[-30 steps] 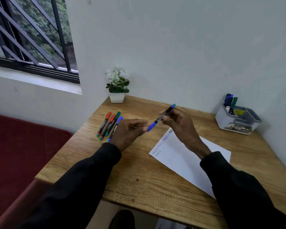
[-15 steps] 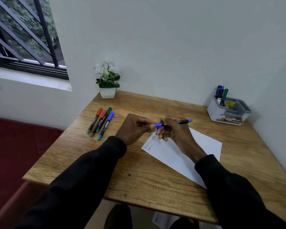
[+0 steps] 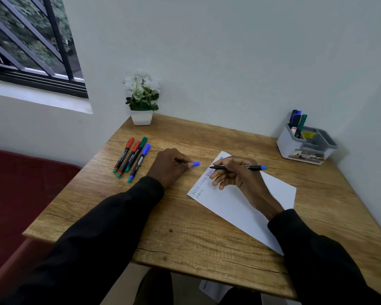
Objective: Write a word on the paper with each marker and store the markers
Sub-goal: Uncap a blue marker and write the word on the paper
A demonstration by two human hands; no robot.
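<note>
At centre frame, the right hand (image 3: 237, 176) holds an uncapped marker (image 3: 252, 167), its grip closed round the barrel. The marker lies almost level, with its dark tip pointing left over the upper left corner of the paper (image 3: 235, 205) and its blue end pointing right. Handwritten words (image 3: 199, 187) run along the paper's left edge. Just left of the tip, the left hand (image 3: 171, 166) rests on the tabletop (image 3: 185, 227), its grip pinching the blue cap (image 3: 196, 164), apart from the marker. Four markers (image 3: 132, 159), capped red, red, green and blue, lie side by side at the left of the tabletop. At upper right stands a white organizer (image 3: 306, 148) with stored markers (image 3: 296, 123) upright in its back compartment. A potted plant (image 3: 142, 100) stands at the tabletop's upper left corner.
</note>
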